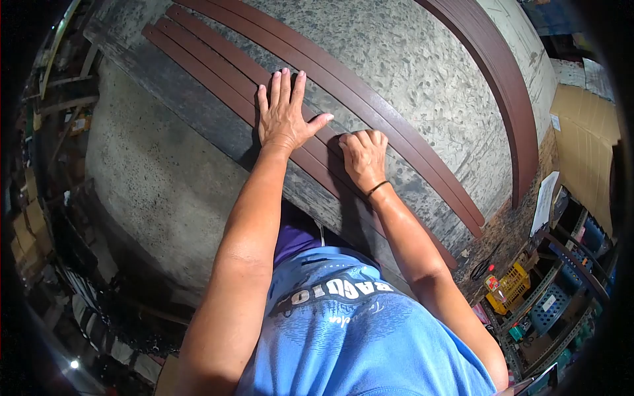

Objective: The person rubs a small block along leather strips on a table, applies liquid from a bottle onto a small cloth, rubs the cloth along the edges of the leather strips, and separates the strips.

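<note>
Long brown strips (198, 51), which look like leather belt straps with small holes at their left ends, lie side by side across the worktable. My left hand (284, 115) rests flat on them with its fingers spread. Just right of it, my right hand (364, 158) is closed over the same strips, knuckles up. Whatever its fingers pinch is hidden beneath the hand. Beyond both hands lies another pair of brown strips (396, 146), apart from them and running toward the lower right.
A thick curved stack of brown strips (507, 86) lies at the right of the worn grey tabletop (396, 49). Past the right edge are a cardboard box (581, 142), a yellow basket (510, 288) and a blue basket (548, 307). Dark clutter fills the left side.
</note>
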A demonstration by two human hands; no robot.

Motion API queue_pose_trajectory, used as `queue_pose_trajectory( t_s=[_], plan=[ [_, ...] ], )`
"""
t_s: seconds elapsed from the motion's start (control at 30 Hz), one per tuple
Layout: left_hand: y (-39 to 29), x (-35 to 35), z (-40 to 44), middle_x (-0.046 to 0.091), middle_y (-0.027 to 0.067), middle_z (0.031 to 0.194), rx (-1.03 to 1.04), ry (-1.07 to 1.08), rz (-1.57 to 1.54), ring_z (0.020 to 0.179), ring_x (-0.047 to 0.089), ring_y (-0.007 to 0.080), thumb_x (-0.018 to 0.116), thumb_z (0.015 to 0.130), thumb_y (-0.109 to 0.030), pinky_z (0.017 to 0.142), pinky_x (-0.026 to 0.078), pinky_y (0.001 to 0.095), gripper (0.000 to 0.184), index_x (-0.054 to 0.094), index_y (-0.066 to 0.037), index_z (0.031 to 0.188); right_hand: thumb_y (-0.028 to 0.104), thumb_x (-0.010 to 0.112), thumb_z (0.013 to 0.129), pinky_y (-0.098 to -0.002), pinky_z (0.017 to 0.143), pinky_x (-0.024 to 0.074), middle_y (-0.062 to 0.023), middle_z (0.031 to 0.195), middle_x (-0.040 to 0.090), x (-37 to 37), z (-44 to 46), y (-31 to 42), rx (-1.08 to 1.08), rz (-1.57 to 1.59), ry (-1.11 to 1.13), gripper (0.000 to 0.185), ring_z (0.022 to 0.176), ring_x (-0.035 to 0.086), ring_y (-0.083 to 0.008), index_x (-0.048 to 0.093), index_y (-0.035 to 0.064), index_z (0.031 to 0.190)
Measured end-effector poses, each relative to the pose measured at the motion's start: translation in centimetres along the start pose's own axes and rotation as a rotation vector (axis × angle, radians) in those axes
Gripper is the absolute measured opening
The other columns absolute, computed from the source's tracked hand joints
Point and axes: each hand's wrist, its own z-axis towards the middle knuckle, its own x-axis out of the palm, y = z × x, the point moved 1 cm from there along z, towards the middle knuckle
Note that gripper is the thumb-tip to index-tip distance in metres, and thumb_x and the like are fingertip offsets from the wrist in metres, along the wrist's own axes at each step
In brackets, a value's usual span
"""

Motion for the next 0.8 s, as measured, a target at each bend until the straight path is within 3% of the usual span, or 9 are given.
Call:
queue_pose_trajectory(
  t_s=[0.37, 0.8],
  plan=[
    [0.0, 0.2, -0.1, 0.023, 0.0182, 0.162, 0.012, -0.026, -0.009, 0.152, 0.015, 0.0329, 0.058, 0.078, -0.077, 0.12, 0.01, 0.0565, 0.107, 0.024, -0.014, 0.157, 0.012, 0.073, 0.079, -0.0426, 0.083, 0.039, -0.0045, 0.09, 0.059, 0.0, 0.1, 0.0, -0.012, 0.004, -0.02, 0.017, 0.091, 0.054, -0.0281, 0.066, 0.014, 0.094],
    [0.0, -0.1, 0.0, 0.021, 0.0178, 0.162, -0.007, 0.008, -0.009, 0.152, 0.013, 0.0323, 0.056, 0.079, -0.078, 0.121, 0.008, 0.0563, 0.106, 0.022, -0.016, 0.158, 0.012, 0.067, 0.082, -0.0431, 0.083, 0.0394, -0.0056, 0.085, 0.057, -0.7, -0.3, -0.2, -0.036, -0.023, 0.015, 0.01, 0.089, 0.054, -0.0278, 0.064, 0.0126, 0.091]
  ],
)
